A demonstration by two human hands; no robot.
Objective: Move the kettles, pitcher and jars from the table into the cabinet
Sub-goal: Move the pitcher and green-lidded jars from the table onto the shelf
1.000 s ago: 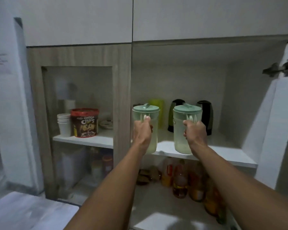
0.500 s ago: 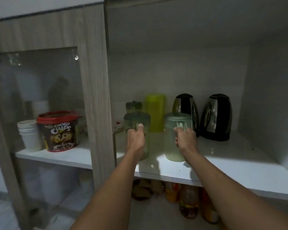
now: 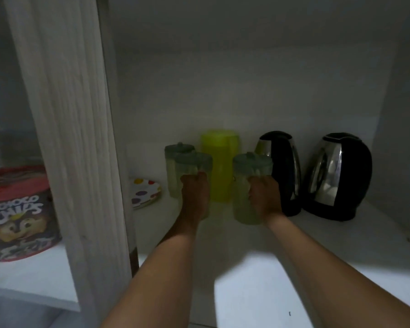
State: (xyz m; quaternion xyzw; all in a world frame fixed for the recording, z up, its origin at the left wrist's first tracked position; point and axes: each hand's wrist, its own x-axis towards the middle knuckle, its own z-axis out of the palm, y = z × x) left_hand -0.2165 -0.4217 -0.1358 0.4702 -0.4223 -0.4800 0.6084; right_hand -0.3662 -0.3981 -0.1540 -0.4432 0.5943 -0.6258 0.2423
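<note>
Left hand (image 3: 194, 192): fingers curled round the left jar (image 3: 192, 163), well inside the cabinet, down at the shelf (image 3: 317, 245).
Right hand (image 3: 264, 197): wrapped round the right jar (image 3: 251, 166), just beside the near kettle (image 3: 282, 171).
Risk: push on and the left jar bumps the back jar (image 3: 173, 159); the right jar could clip that kettle.
Change: both jars sit deeper now, flanking the pitcher (image 3: 219, 162).

The only lettering that could be read stood on the red-lidded tub (image 3: 19, 214) at the left, on the left shelf of the cabinet (image 3: 69, 138). Across its front, in big rounded white letters, ran the brand "Choco Chips", the first letters of "Choco" faint and blurred. A second line of white lettering lay lower on the tub, under a cartoon face, too smeared to read.
</note>
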